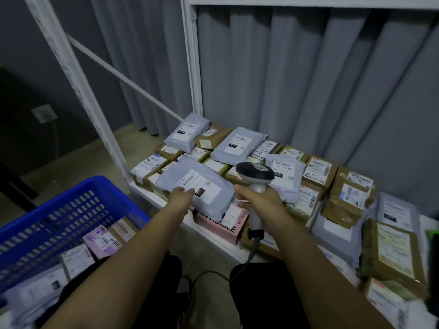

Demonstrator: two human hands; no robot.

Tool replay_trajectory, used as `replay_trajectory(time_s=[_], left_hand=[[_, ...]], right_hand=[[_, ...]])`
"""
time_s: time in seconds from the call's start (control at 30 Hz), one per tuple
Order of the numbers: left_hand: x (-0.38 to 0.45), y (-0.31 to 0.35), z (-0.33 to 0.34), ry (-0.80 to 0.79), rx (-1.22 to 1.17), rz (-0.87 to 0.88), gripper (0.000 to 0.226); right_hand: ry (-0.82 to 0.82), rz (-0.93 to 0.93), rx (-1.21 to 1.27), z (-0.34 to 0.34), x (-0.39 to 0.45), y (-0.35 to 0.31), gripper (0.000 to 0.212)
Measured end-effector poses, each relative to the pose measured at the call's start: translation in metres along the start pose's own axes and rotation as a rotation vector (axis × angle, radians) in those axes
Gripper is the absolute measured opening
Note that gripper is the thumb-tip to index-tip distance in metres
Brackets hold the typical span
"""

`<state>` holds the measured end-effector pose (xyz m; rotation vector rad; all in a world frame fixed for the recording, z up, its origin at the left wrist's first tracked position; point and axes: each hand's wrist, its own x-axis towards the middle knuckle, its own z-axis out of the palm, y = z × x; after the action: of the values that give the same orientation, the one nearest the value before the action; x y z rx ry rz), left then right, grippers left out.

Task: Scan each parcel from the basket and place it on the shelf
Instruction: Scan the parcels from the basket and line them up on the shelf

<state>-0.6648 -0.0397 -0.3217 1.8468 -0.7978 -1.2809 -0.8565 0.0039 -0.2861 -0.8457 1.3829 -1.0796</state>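
The left hand (pixel 181 194) pinches a grey poly mailer (pixel 197 186) over the shelf's (pixel 211 236) front edge, long axis slanting left-back to right-front, label up. The right hand (pixel 257 198) grips an upright barcode scanner (pixel 255 176). The blue basket (pixel 71 210) holds parcels (pixel 102 241).

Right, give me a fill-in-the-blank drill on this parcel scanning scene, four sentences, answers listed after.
1. The left hand holds a grey mailer whose black tag reads ____.
2. The right hand grips a handheld ____.
3. The basket beside the person is ____ in colour.
4. The pink box on the shelf lies partly ____ the held mailer.

Missing words: 010; scanner; blue; under
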Motion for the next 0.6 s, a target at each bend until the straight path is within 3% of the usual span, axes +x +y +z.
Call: replay_trajectory(time_s=[0.1, 0.27, 0.43, 0.6], left_hand=[[-0.006, 0.007, -0.014, -0.058, 0.034, 0.105, 0.033], [-0.031, 0.019, -0.059, -0.117, 0.038, 0.293, 0.018], [-0.050, -0.006, -0.140, 0.008, 0.020, 0.371, 0.010], [-0.059, -0.069, -0.232, 0.184, 0.002, 0.238, 0.009]], right_hand=[[-0.059, -0.007, -0.058, 0.022, -0.004, 0.000, 0.029], [-0.124, -0.035, -0.111, 0.070, -0.015, -0.003, 0.012], [-0.189, -0.050, -0.206, 0.127, -0.024, 0.011, 0.014], [-0.265, -0.155, -0.362, 0.189, -0.037, 0.038, 0.015]])
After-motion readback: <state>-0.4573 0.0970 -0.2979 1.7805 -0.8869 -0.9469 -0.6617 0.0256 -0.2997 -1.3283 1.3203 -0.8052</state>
